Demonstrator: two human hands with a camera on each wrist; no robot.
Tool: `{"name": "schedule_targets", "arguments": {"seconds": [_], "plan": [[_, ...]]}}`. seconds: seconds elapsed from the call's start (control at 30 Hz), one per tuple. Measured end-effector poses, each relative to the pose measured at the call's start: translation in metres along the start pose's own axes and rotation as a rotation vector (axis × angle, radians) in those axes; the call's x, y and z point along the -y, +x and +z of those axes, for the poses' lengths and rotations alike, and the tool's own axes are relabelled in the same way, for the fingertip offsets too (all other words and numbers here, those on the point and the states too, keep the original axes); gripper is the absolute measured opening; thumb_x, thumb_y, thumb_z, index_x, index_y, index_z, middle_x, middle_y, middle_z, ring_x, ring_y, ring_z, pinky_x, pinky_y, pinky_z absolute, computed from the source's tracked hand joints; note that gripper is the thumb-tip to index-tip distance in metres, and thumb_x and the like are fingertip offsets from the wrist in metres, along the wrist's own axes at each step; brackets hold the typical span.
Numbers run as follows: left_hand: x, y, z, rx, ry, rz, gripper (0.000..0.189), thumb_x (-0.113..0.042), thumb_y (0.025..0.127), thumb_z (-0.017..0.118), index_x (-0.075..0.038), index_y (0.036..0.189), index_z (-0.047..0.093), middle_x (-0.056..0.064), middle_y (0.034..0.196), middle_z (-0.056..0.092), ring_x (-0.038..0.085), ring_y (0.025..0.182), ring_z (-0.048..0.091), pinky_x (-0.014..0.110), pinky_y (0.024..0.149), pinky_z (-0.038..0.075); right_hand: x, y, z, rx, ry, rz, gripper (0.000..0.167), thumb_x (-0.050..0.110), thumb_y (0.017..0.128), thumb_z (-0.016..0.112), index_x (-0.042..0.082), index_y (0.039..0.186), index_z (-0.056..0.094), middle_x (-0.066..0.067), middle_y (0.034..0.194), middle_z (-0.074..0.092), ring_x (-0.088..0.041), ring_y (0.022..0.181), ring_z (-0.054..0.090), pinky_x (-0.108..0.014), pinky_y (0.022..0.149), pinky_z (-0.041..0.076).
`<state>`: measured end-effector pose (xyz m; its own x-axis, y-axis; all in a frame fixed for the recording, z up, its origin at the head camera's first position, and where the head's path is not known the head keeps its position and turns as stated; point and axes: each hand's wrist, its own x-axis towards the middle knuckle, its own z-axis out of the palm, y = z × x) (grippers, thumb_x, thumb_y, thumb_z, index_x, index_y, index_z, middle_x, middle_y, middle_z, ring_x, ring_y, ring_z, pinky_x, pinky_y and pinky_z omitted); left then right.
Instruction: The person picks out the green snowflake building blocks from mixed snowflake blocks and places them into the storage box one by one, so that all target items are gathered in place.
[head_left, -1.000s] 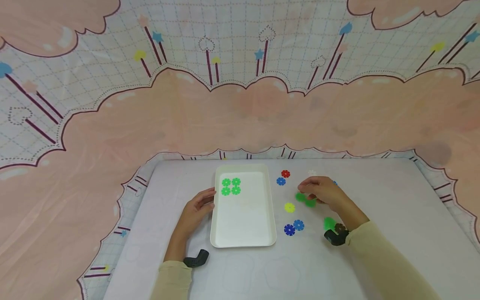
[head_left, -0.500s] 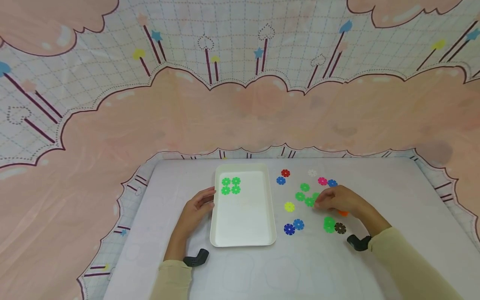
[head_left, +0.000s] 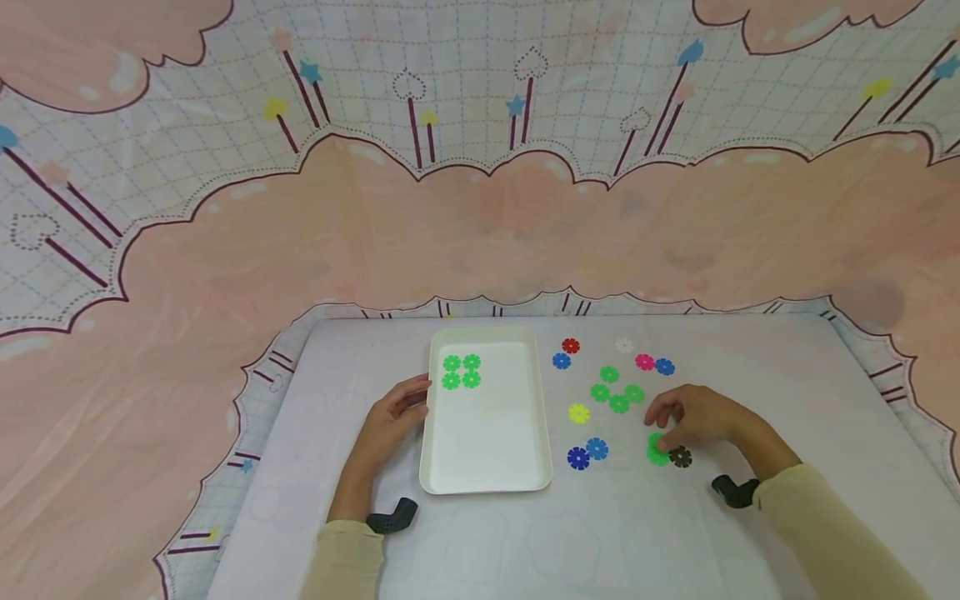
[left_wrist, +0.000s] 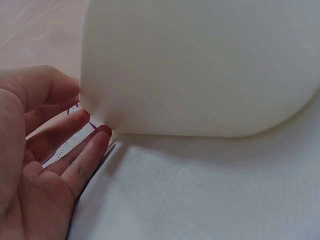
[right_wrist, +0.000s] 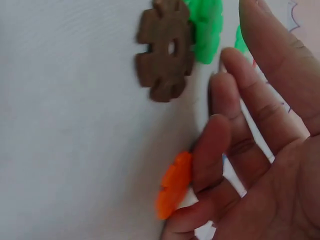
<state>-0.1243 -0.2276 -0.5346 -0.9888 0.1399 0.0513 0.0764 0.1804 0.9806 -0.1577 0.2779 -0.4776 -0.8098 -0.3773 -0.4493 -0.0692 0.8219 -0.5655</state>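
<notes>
In the head view my left hand (head_left: pixel 393 419) rests its fingertips against the left side of a white tray (head_left: pixel 491 454). The left wrist view shows those fingers (left_wrist: pixel 92 157) loosely bent at the tray's wall. Several green snowflake discs (head_left: pixel 471 362) lie in two rows inside the tray, toward its far left corner. My right hand (head_left: pixel 693 417) hovers with bent fingers over a pair of overlapping green snowflake discs (head_left: pixel 655 457), its thumb overlapping them in this view. Beside them is a brown snowflake disc (head_left: pixel 680 457). An orange snowflake disc (right_wrist: pixel 174 185) lies by the right hand's fingers.
Right of the tray, several green discs (head_left: pixel 618 403) form a cluster. Around it lie a yellow disc (head_left: pixel 579 414), two blue discs (head_left: pixel 578 458), a red disc (head_left: pixel 571 346), another blue disc (head_left: pixel 562 361), a white disc (head_left: pixel 624 345) and a pink disc (head_left: pixel 645 362).
My right hand has moved right and nearer to me, from the green cluster to the overlapping green pair, uncovering the cluster and the pink disc. The left hand stays at the tray.
</notes>
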Motion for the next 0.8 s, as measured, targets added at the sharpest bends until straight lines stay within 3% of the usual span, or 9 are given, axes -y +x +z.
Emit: {"name": "schedule_targets", "arguments": {"seconds": [0.23, 0.47, 0.8], "plan": [[-0.002, 0.000, 0.001, -0.004, -0.001, -0.008, 0.041, -0.002, 0.096, 0.065, -0.003, 0.137, 0.061, 0.010, 0.154, 0.051, 0.037, 0.136, 0.054, 0.014, 0.101, 0.050, -0.005, -0.002, 0.005, -0.037, -0.003, -0.048, 0.041, 0.028, 0.070, 0.094, 0.024, 0.102, 0.070, 0.001, 0.091, 0.060, -0.021, 0.088, 0.051, -0.033, 0.070, 0.047], [-0.001, -0.001, 0.000, -0.002, -0.001, -0.005, 0.041, -0.003, 0.097, 0.066, -0.004, 0.137, 0.061, 0.010, 0.154, 0.051, 0.037, 0.136, 0.054, 0.015, 0.100, 0.050, -0.006, 0.002, 0.008, -0.088, -0.005, -0.087, 0.035, 0.024, 0.075, 0.090, 0.020, 0.101, 0.067, 0.002, 0.086, 0.060, -0.018, 0.083, 0.052, -0.031, 0.067, 0.046], [-0.001, -0.001, 0.000, -0.002, -0.002, -0.001, 0.041, -0.003, 0.096, 0.066, -0.004, 0.137, 0.061, 0.010, 0.154, 0.052, 0.037, 0.136, 0.054, 0.015, 0.101, 0.050, -0.004, 0.010, 0.005, -0.138, 0.032, 0.001, 0.034, 0.025, 0.080, 0.088, 0.014, 0.104, 0.066, -0.002, 0.083, 0.058, -0.020, 0.078, 0.053, -0.031, 0.065, 0.046]]}}
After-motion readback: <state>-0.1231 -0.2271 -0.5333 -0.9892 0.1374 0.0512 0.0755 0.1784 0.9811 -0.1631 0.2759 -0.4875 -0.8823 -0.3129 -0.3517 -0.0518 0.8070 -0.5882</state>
